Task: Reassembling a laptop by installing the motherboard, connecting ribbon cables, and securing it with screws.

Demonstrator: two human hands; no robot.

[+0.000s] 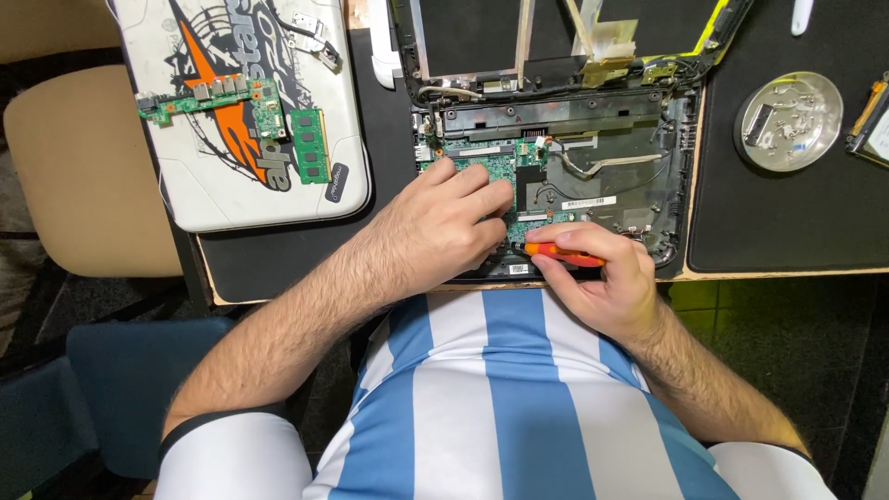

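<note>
An opened black laptop chassis (648, 139) lies on the table with its green mainboard (495, 167) exposed. My left hand (444, 227) rests flat on the mainboard's near left part, fingers together and pressing down. My right hand (602, 278) grips an orange-handled screwdriver (565, 256) at the chassis's near edge; its tip points left toward my left fingertips and is hidden between the hands.
A white laptop lid (213, 176) with orange and black graphics lies at the left, carrying a small green circuit board (208, 97) and a memory module (311, 146). A round metal dish (789, 120) with screws sits at the right on a black mat (787, 213). A beige chair (83, 176) stands far left.
</note>
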